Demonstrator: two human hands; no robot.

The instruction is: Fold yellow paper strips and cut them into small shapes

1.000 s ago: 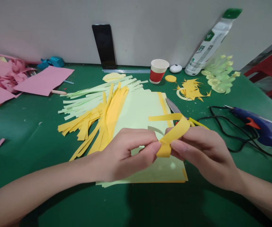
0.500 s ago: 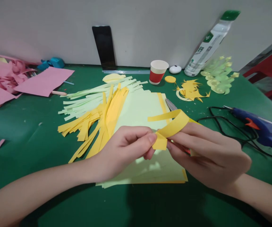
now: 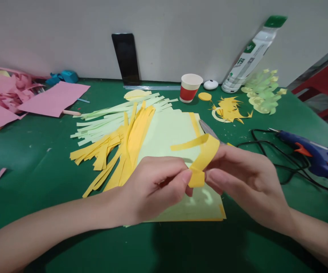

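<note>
A yellow paper strip (image 3: 206,153) is folded into a small flat knot at its near end, while its long tail curls up and back to the left. My left hand (image 3: 160,189) pinches the knot between thumb and fingers. On the other side, my right hand (image 3: 246,182) has its thumb and fingertips closed at the knot, and its index finger rests against the loop. Below lie pale green paper sheets (image 3: 166,132) with yellow edges showing. A scissors blade (image 3: 208,129) pokes out behind the strip; the handles are hidden.
Cut yellow strips (image 3: 141,129) and pale green strips (image 3: 95,127) lie left of the sheets. Behind stand a paper cup (image 3: 189,91) and a leaning bottle (image 3: 246,57). A blue glue gun (image 3: 309,151) with its black cord is at right, pink paper (image 3: 55,98) at left.
Both hands have shifted slightly down with the strip, and its loop has moved left. My right hand has turned, bringing its thumb into view against the knot.
</note>
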